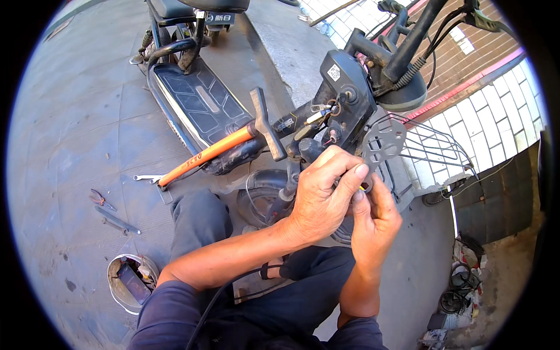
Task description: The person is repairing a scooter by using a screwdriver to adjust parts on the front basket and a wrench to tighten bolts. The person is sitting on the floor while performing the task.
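My left hand (pixel 324 195) and my right hand (pixel 376 221) meet in front of an electric scooter, thumbs and fingers pinched together. Between the fingertips shows a small dark piece with a bit of yellow (pixel 365 188); its kind is mostly hidden by my fingers. Just beyond my fingertips is a flat grey metal plate (pixel 382 143) with round and slotted holes; whether my fingers touch it I cannot tell. Behind my hands stands the scooter's black front panel (pixel 344 76), with loose wires and connectors (pixel 318 116) hanging at its side. Below lies the front wheel (pixel 262 195), partly covered by my left hand.
An orange hand pump (pixel 204 153) leans by the scooter's footboard (pixel 201 102). On the ground at left lie a wrench (pixel 147 178), pliers (pixel 102 200) and a dark tool (pixel 116 221), near a white bucket (pixel 125 291). A wire basket (pixel 434 143) stands at right.
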`<state>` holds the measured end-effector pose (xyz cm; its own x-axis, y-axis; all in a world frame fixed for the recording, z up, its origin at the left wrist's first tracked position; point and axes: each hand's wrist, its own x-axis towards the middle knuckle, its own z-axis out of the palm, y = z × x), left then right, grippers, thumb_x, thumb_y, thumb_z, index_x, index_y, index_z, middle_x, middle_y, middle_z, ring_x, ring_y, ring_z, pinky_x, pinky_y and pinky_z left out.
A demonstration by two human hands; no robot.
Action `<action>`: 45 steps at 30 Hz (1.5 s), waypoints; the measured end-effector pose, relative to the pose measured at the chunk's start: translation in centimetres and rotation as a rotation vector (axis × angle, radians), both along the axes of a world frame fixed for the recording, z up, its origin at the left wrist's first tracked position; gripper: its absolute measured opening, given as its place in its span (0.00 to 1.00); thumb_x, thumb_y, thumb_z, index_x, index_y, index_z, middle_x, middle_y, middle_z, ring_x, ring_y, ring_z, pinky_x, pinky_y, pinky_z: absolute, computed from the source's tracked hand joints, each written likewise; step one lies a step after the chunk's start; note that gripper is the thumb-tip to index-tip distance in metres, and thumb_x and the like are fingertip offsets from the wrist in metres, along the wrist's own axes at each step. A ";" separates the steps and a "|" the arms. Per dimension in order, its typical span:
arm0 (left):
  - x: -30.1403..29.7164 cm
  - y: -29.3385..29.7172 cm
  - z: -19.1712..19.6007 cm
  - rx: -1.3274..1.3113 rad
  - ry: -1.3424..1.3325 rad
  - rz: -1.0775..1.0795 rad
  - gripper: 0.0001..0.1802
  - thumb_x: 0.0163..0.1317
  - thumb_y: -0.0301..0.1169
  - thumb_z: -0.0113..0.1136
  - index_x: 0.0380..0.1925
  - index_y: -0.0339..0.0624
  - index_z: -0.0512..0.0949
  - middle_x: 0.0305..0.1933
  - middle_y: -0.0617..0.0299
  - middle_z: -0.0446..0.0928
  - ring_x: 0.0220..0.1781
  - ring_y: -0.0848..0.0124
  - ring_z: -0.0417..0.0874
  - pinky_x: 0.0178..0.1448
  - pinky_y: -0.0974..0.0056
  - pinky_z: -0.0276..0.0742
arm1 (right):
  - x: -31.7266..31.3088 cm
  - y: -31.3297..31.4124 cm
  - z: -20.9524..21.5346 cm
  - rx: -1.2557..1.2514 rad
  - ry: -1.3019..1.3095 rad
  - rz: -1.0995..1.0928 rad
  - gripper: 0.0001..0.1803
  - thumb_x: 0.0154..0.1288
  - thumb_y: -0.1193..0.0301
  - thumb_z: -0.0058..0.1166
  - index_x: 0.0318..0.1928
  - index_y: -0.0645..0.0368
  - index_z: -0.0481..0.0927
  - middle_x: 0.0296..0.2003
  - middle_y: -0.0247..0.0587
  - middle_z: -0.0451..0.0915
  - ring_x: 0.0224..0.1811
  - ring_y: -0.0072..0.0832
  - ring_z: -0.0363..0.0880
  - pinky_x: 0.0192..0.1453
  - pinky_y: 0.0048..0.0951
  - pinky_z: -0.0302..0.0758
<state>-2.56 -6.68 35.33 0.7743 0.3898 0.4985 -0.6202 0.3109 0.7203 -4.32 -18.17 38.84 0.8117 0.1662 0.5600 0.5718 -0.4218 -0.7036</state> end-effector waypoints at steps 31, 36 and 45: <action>4.5 4.7 -3.3 -0.153 0.223 -0.317 0.15 0.78 0.36 0.56 0.44 0.33 0.83 0.36 0.61 0.83 0.38 0.75 0.84 0.46 0.68 0.81 | 13.1 3.6 5.2 0.405 0.718 0.159 0.12 0.77 0.66 0.56 0.47 0.64 0.80 0.34 0.41 0.85 0.27 0.24 0.84 0.27 0.25 0.80; 4.2 4.4 -3.3 -0.138 0.272 -0.380 0.15 0.78 0.35 0.55 0.42 0.33 0.84 0.34 0.62 0.83 0.36 0.75 0.83 0.44 0.68 0.81 | 14.6 3.7 4.5 0.576 0.756 0.116 0.09 0.75 0.67 0.60 0.43 0.60 0.80 0.31 0.34 0.81 0.26 0.19 0.76 0.26 0.22 0.69; 4.4 5.1 -3.4 -0.084 0.281 -0.325 0.14 0.78 0.35 0.56 0.44 0.34 0.83 0.35 0.62 0.82 0.37 0.76 0.84 0.44 0.69 0.81 | 15.4 5.8 3.4 0.690 0.702 0.149 0.09 0.74 0.67 0.61 0.42 0.61 0.80 0.33 0.36 0.81 0.29 0.21 0.82 0.30 0.23 0.81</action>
<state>1.82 -1.56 31.89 0.9644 0.1336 0.2281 -0.2642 0.5224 0.8107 11.05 -12.40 42.22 0.9933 0.1124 -0.0268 -0.0543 0.2498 -0.9668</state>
